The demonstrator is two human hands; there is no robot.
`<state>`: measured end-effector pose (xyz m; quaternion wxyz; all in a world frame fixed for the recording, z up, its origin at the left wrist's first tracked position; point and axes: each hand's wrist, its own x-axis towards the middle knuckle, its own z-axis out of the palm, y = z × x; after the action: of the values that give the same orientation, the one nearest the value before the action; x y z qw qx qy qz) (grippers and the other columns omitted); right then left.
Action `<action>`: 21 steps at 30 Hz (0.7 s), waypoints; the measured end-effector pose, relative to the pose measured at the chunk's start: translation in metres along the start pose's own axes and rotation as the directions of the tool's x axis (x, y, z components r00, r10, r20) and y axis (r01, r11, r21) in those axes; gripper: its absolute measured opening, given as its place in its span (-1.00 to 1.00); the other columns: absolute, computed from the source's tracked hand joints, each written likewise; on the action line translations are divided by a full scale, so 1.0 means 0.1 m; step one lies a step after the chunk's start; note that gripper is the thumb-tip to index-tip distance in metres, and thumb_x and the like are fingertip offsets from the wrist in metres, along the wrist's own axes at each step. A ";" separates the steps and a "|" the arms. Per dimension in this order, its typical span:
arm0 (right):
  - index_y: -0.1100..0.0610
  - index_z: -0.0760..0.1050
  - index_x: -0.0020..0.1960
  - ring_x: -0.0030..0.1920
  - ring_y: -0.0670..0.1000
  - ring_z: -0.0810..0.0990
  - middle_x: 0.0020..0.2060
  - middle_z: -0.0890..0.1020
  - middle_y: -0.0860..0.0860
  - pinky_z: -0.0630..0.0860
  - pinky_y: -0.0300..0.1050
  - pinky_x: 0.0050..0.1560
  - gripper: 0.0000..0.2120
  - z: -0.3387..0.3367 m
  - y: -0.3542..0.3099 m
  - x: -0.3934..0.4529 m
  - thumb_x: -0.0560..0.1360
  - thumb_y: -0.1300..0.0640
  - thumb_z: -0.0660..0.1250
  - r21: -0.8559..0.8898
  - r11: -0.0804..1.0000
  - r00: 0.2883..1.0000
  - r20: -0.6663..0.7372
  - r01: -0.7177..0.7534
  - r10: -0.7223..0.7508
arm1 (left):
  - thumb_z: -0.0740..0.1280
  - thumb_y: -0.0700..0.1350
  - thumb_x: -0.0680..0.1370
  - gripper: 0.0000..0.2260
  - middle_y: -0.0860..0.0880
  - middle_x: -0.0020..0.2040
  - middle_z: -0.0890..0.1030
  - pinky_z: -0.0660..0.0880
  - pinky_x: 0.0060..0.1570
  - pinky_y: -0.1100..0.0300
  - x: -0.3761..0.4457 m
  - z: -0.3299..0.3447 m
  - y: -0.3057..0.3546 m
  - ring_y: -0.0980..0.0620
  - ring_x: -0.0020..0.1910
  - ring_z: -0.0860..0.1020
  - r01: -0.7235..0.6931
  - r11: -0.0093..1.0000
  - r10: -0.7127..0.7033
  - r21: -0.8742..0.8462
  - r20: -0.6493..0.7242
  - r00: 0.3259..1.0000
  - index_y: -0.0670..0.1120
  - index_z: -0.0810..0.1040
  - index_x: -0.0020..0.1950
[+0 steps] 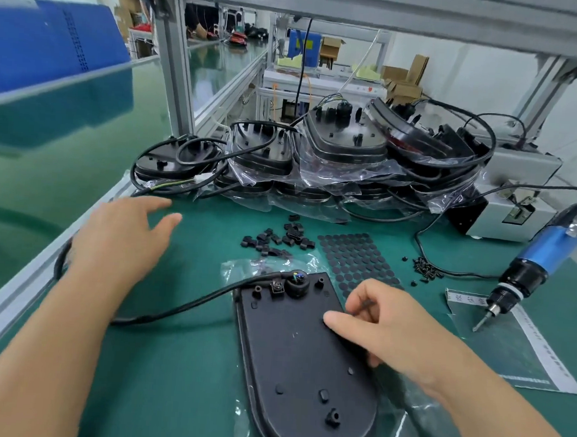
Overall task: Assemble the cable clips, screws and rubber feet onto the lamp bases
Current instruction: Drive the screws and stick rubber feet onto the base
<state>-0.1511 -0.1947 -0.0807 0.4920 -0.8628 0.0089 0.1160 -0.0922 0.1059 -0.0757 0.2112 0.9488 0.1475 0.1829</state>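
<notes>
Black oval lamp base [300, 361] flat, underside up, cable [187, 305] attached.

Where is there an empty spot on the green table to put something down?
Bare mat lies between the cable and the near edge, left of the lamp base. Crowded: clips, rubber feet sheet, screws.

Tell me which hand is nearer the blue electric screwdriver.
Right. The right hand rests on the black lamp base, left of the blue electric screwdriver; the left hand hovers farther left.
</notes>
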 end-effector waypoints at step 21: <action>-0.14 0.56 -0.24 -0.23 -0.25 0.56 -0.28 0.61 -0.31 0.44 -0.34 -0.17 -0.91 0.09 -0.05 -0.07 0.44 -0.06 0.40 -0.232 0.951 0.889 -0.364 0.203 -0.278 | 0.45 -0.16 0.46 -0.81 0.17 -0.36 0.62 0.40 -0.32 0.39 -0.44 -0.52 -0.27 0.18 -0.31 0.55 -0.008 0.917 -0.100 -0.398 -0.249 0.963 0.12 0.59 -0.25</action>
<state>-0.1593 -0.1854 -0.0788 0.4071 -0.9052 -0.0111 -0.1211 -0.1579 0.1314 -0.0570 0.3810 0.8498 0.1569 0.3288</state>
